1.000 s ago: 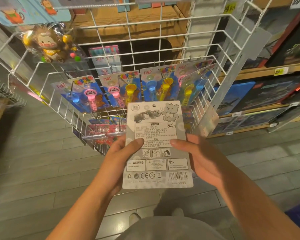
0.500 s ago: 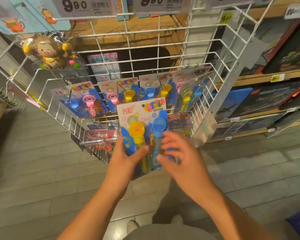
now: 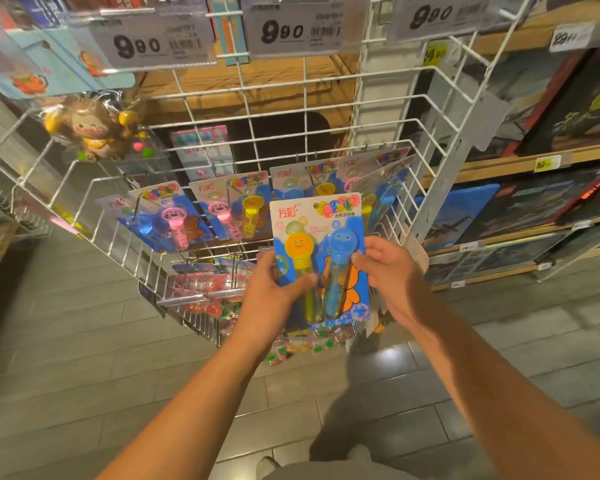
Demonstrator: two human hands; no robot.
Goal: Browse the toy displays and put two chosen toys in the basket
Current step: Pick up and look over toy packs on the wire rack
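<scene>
Blue cardboard blister card point(image 3: 321, 233) with yellow and blue bubble wands, upright, gripped by left hand point(image 3: 274, 292) and right hand point(image 3: 387, 275), fingers curled round its edges.

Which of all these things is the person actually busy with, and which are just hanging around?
In use: bubble wand pack, gripped by the left hand and right hand.

Just there: monkey toy, hanging bubble packs, price tags, wire rack.

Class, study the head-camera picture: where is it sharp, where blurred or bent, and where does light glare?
Head view: the bubble-wand pack held by the left hand and right hand is sharp; the price tags at the top are smeared; the wire rack bows from wide-angle distortion; a glare patch lies on the floor.
</scene>
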